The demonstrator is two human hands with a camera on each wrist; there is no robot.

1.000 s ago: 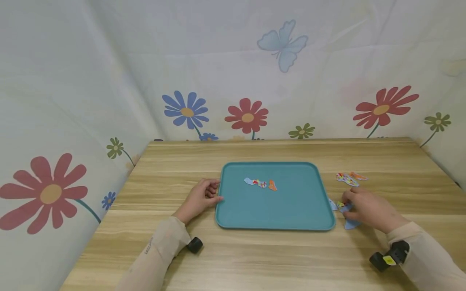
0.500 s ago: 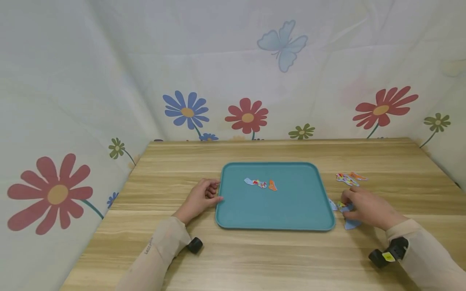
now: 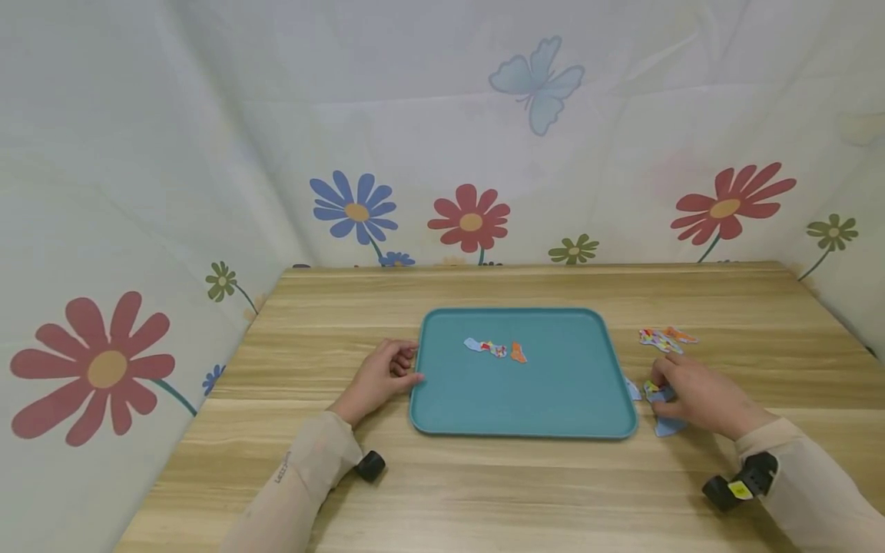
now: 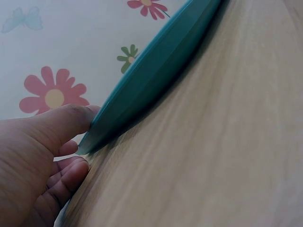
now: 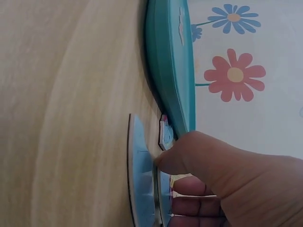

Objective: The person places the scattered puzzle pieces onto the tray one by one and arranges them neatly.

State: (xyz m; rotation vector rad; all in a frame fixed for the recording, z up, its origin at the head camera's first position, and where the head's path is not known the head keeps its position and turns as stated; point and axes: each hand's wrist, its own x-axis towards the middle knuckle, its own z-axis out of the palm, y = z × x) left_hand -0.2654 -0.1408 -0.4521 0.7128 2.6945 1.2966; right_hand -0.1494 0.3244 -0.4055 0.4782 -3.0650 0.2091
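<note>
your right hand pinches a thin blue piece. just beside it, a second blue piece lies on the wooden table; a third piece lies near the teal tray, with a flowered backdrop behind.

One tray, six-plus flat pieces

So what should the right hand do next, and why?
Probably lift the blue-and-yellow piece toward the tray: the right hand seems to pinch it just outside the tray's right edge, other small pieces lie on the tray, and the left hand touches its left rim.
</note>
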